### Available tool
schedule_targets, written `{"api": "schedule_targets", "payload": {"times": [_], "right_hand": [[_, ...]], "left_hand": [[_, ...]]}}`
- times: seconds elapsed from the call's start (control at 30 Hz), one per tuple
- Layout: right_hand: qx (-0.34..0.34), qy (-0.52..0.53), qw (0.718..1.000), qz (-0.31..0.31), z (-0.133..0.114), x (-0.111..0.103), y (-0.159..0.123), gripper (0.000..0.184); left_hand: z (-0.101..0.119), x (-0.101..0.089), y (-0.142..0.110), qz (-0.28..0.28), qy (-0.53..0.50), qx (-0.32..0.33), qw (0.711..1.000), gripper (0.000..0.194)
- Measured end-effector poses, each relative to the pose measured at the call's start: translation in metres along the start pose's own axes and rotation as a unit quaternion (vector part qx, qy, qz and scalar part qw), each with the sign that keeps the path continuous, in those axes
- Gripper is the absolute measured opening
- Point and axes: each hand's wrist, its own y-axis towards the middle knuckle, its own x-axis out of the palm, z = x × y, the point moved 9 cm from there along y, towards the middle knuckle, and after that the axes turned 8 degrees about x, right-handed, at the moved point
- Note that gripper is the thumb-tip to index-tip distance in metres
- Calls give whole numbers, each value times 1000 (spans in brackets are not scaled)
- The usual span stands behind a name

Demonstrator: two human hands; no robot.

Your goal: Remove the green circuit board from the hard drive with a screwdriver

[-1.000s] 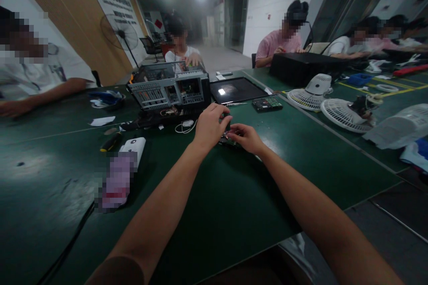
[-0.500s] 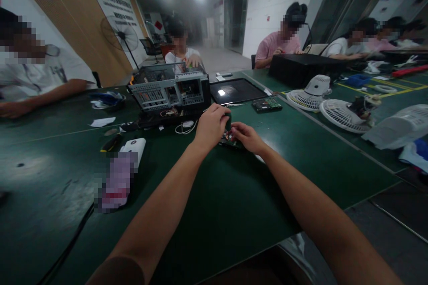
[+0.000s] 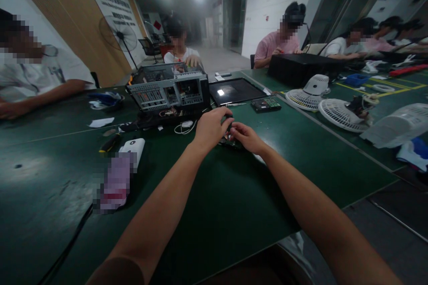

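My left hand (image 3: 211,130) is over the green table, its fingers curled and closed at the tips. Whatever sits between them is dark and too small to name. Close beside it, my right hand (image 3: 246,137) pinches with thumb and fingers, almost touching the left fingertips. Right below both hands lies a small dark assembly with shiny bits and a spot of red (image 3: 230,141), which may be electronic. The fingers cover much of it. A hard drive with a green circuit board (image 3: 265,104) lies beyond my right hand.
An opened computer case (image 3: 170,91) stands ahead to the left, a person behind it. Beside it lies a black panel (image 3: 239,90). White fan parts (image 3: 344,113) are at right. A yellow-black tool (image 3: 110,143) and a white power bank-like block (image 3: 135,148) lie at left.
My left hand has dipped slightly and its fingertips have come down nearer my right hand. A dark green piece seen at its fingertips is now mostly hidden. The right hand barely moved.
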Motion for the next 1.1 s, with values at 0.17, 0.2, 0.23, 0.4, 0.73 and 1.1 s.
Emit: {"api": "schedule_targets", "payload": {"times": [0.17,0.2,0.23,0.4,0.73,1.1], "right_hand": [[-9,26,1000,-5,-2,1,0,32],[-9,30,999,-8,-2,2,0,32],[-7,33,999,-11,-2,2,0,32],[4,52,999,-2,5,1,2,37],[-2,51,999,-19,7,1,3,33],[10,102,995,8,13,-4,2,30]], "left_hand": [[-1,-2,-1,21,3,-7,1000,11],[-1,-3,-1,26,3,-5,1000,10],[-1,-3,-1,30,4,-5,1000,9],[-7,-4,-2,28,24,-18,999,11],[-2,1,-2,8,34,-17,999,17],[-9,-5,-4,20,78,-35,996,14]]}}
